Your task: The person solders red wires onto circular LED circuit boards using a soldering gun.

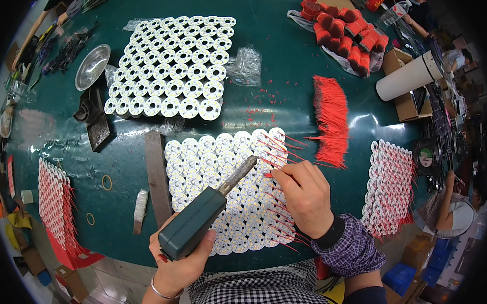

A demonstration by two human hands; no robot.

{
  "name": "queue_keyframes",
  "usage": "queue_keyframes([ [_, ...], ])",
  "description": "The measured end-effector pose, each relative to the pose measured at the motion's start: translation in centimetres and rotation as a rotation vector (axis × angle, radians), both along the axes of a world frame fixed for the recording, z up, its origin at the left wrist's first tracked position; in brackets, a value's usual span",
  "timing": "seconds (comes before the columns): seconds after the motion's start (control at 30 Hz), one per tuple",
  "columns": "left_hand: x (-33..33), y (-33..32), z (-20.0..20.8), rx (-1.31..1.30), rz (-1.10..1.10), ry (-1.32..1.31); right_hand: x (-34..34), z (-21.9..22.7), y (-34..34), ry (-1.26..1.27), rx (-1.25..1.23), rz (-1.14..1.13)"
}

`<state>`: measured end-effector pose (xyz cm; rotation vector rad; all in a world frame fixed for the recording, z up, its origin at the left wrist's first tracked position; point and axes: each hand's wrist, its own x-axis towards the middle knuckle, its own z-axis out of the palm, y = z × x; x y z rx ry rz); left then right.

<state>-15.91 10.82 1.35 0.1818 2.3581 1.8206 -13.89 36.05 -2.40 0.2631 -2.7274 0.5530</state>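
A worker solders red wires onto round white circuit discs at a green table

The left hand (175,263) is wrapped tight around the dark green grip of a soldering iron (205,210), its metal tip reaching toward one o'clock over the near panel of discs (223,185); the right hand (305,195), fingers pinched shut on a thin red wire (274,167), rests on that panel's right edge. A second disc panel (172,65) lies at eleven o'clock, a heap of loose red wires (331,118) at one o'clock, a metal bowl (92,66) far left
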Motion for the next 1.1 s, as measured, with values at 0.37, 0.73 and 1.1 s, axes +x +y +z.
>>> queue_keyframes([
  [0.37,0.2,0.3,0.1,-0.05,-0.097,-0.066,0.1,-0.5,0.1,0.02,-0.052,-0.001],
  [0.73,-0.1,0.6,0.1,-0.132,-0.142,-0.036,-0.3,-0.4,0.1,0.009,-0.026,-0.008],
  [1.1,0.7,-0.1,-0.2,-0.065,-0.035,0.022,-0.1,-0.4,-0.2,-0.002,-0.017,-0.015],
])
